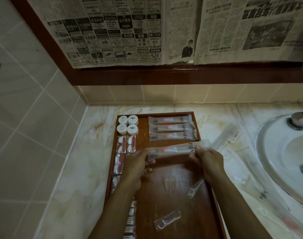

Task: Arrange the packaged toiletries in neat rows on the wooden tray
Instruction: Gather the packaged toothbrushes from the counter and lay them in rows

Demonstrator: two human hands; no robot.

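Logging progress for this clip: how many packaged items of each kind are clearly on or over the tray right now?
Round white tubs: 4
Long toothbrush packs lying in a row: 3
Toothbrush pack held by the left hand and right hand: 1
Cotton packs along the left edge: 4
Floss pick packs: 2
Total: 14, not counting the blurred packs at the tray's near left corner.

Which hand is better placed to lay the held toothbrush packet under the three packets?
Right hand: it grips the toothbrush packet at the end nearest the row's free side.
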